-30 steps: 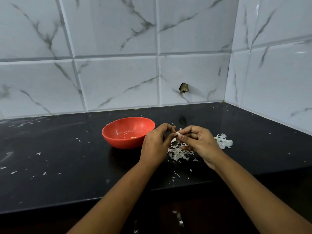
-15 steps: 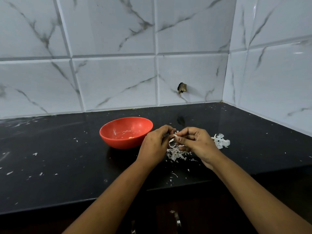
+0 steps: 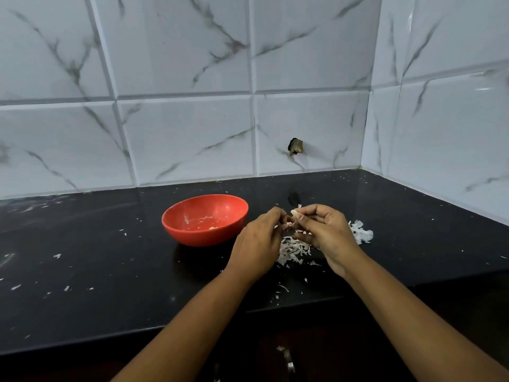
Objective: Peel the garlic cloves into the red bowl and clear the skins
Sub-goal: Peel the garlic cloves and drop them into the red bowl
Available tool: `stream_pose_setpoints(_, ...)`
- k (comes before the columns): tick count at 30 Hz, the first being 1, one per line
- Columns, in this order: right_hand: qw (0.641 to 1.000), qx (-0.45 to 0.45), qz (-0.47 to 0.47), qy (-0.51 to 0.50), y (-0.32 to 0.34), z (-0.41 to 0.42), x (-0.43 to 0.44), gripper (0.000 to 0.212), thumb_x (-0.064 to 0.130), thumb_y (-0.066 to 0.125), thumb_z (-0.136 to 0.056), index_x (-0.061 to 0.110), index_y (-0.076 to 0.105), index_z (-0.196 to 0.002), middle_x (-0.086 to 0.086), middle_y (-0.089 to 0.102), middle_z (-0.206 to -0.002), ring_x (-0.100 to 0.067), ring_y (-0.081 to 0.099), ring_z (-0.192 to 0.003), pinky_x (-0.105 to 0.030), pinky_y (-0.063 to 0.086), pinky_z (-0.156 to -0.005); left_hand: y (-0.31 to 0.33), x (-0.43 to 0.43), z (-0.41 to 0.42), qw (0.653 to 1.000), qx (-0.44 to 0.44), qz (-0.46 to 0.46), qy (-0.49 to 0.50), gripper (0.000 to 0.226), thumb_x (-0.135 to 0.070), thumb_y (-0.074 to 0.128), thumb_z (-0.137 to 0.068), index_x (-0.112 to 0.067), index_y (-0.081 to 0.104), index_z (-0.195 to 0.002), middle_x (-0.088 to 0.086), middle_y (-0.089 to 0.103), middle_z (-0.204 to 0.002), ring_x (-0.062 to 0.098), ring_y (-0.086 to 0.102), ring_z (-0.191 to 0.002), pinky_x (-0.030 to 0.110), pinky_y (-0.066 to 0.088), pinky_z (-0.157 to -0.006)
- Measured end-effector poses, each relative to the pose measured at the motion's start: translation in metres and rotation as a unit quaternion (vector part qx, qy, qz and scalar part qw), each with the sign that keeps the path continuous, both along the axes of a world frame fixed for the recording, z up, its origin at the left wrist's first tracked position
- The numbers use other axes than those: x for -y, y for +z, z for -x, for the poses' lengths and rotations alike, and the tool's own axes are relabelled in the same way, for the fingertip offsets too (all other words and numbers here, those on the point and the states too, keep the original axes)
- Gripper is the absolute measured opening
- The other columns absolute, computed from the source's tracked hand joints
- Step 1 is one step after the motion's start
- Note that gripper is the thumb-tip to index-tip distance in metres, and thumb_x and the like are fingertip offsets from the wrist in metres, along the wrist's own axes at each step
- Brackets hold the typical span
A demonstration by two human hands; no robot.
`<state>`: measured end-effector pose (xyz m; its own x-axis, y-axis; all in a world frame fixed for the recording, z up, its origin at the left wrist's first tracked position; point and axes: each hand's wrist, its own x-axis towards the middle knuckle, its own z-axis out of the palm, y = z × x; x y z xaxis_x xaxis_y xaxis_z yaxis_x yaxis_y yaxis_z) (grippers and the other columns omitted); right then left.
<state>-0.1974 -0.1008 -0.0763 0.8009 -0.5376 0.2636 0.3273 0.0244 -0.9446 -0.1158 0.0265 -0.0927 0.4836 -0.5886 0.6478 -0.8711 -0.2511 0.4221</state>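
Observation:
A red bowl [image 3: 204, 219] sits on the black counter [image 3: 82, 271] with small bits of garlic in its bottom. Just right of it, my right hand [image 3: 326, 232] pinches a pale garlic clove [image 3: 294, 213] between thumb and fingertips. My left hand [image 3: 257, 245] meets it from the left, its curled fingertips at the clove's skin. A pile of white garlic skins [image 3: 293, 249] lies on the counter under both hands, and a larger clump of skins [image 3: 360, 232] shows behind my right hand.
Marble-look tiled walls close the counter at the back and on the right, forming a corner. A small dark fitting [image 3: 295, 146] sticks out of the back wall. Scattered skin flecks [image 3: 57, 255] dot the counter's left side. The counter's front edge [image 3: 165, 330] runs below my forearms.
Both hands have stayed together over the skin pile, working the clove with small finger movements. The clove now shows more between the fingertips.

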Motion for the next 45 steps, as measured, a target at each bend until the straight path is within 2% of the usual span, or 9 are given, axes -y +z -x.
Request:
stream_pose_setpoints(4, 1.0, -0.002, -0.011, -0.004, 0.0, 0.0, 0.0, 0.008, 0.002, 0.059, -0.091, 0.001, 0.066, -0.095, -0.011, 0.068, -0.085, -0.011, 0.065, -0.075, -0.021, 0.056, -0.059, 0.001, -0.002, -0.003, 1.0, -0.008, 0.005, 0.027, 0.007, -0.02, 0.058, -0.09, -0.025, 0.053, -0.091, -0.01, 0.063, -0.085, 0.011, 0.052, -0.065, 0.035, 0.048, -0.065)
stream_pose_setpoints(12, 1.0, 0.006, -0.017, -0.004, 0.001, 0.001, -0.001, 0.008, 0.005, 0.058, -0.092, 0.006, 0.065, -0.094, -0.01, 0.068, -0.088, -0.013, 0.068, -0.076, -0.022, 0.057, -0.061, 0.003, -0.006, -0.006, 0.992, -0.017, -0.013, 0.121, 0.004, -0.024, 0.061, -0.084, -0.024, 0.057, -0.083, -0.007, 0.066, -0.082, 0.016, 0.059, -0.071, 0.036, 0.05, -0.066)
stream_pose_setpoints(17, 0.999, -0.009, 0.021, 0.032, -0.001, 0.001, -0.002, 0.012, -0.001, 0.057, -0.092, 0.006, 0.067, -0.096, -0.009, 0.069, -0.088, -0.011, 0.069, -0.078, -0.023, 0.058, -0.066, 0.002, -0.005, -0.007, 0.995, -0.034, 0.012, 0.096, 0.015, -0.014, 0.059, -0.085, -0.026, 0.063, -0.091, -0.009, 0.07, -0.087, 0.014, 0.065, -0.077, 0.036, 0.053, -0.071)
stream_pose_setpoints(23, 0.995, -0.024, 0.087, 0.041, -0.004, -0.001, -0.004, 0.008, 0.001, 0.06, -0.091, 0.004, 0.067, -0.095, -0.014, 0.067, -0.088, -0.012, 0.066, -0.075, -0.019, 0.054, -0.061, 0.003, -0.004, -0.003, 0.998, -0.053, 0.0, 0.033, 0.021, -0.042, 0.049, -0.094, -0.027, 0.063, -0.094, -0.007, 0.07, -0.079, 0.012, 0.063, -0.07, 0.038, 0.052, -0.067)
stream_pose_setpoints(28, 0.991, -0.018, 0.125, 0.051, -0.005, -0.001, -0.006, 0.008, 0.001, 0.062, -0.09, 0.006, 0.067, -0.091, -0.007, 0.068, -0.082, -0.011, 0.064, -0.073, -0.019, 0.053, -0.061, 0.001, -0.003, -0.006, 0.996, -0.09, -0.016, -0.003, 0.019, -0.032, 0.045, -0.099, -0.021, 0.055, -0.087, -0.003, 0.068, -0.068, 0.013, 0.061, -0.063, 0.044, 0.051, -0.066)
stream_pose_setpoints(33, 0.986, -0.016, 0.156, 0.061, -0.007, -0.001, -0.004, 0.011, 0.009, 0.068, -0.087, 0.008, 0.069, -0.097, -0.006, 0.07, -0.084, -0.009, 0.065, -0.077, -0.02, 0.053, -0.065, 0.0, -0.002, -0.007, 0.997, -0.08, -0.01, -0.006, 0.024, -0.044, 0.035, -0.092, -0.024, 0.043, -0.082, 0.0, 0.062, -0.064, 0.022, 0.063, -0.064, 0.046, 0.051, -0.063)
stream_pose_setpoints(41, 0.938, -0.058, 0.342, -0.003, -0.01, -0.003, -0.006, 0.022, 0.017, 0.056, -0.096, 0.022, 0.066, -0.076, 0.009, 0.063, -0.064, 0.003, 0.057, -0.061, -0.014, 0.045, -0.06, 0.001, -0.004, -0.004, 0.996, -0.087, -0.011, -0.024, 0.033, -0.046, 0.03, -0.092, -0.019, 0.046, -0.084, 0.0, 0.062, -0.065, 0.023, 0.06, -0.067, 0.048, 0.05, -0.067)
stream_pose_setpoints(43, 0.924, -0.047, 0.379, -0.017, -0.01, -0.002, -0.008, 0.031, 0.015, 0.057, -0.095, 0.029, 0.06, -0.069, 0.011, 0.058, -0.06, 0.002, 0.054, -0.057, -0.01, 0.039, -0.056, 0.002, -0.003, -0.004, 0.995, -0.091, -0.008, -0.032, 0.035, -0.045, 0.03, -0.092, -0.016, 0.046, -0.081, -0.001, 0.058, -0.063, 0.023, 0.058, -0.064, 0.047, 0.049, -0.065)
stream_pose_setpoints(45, 0.911, -0.04, 0.41, -0.031, -0.011, -0.002, -0.009, 0.031, 0.011, 0.059, -0.094, 0.022, 0.059, -0.065, 0.004, 0.058, -0.06, -0.005, 0.05, -0.055, -0.015, 0.037, -0.053, 0.001, -0.003, -0.006, 0.99, -0.126, 0.021, -0.056, 0.033, -0.039, 0.036, -0.092, -0.015, 0.048, -0.073, -0.004, 0.051, -0.056, 0.018, 0.051, -0.056, 0.044, 0.047, -0.061)
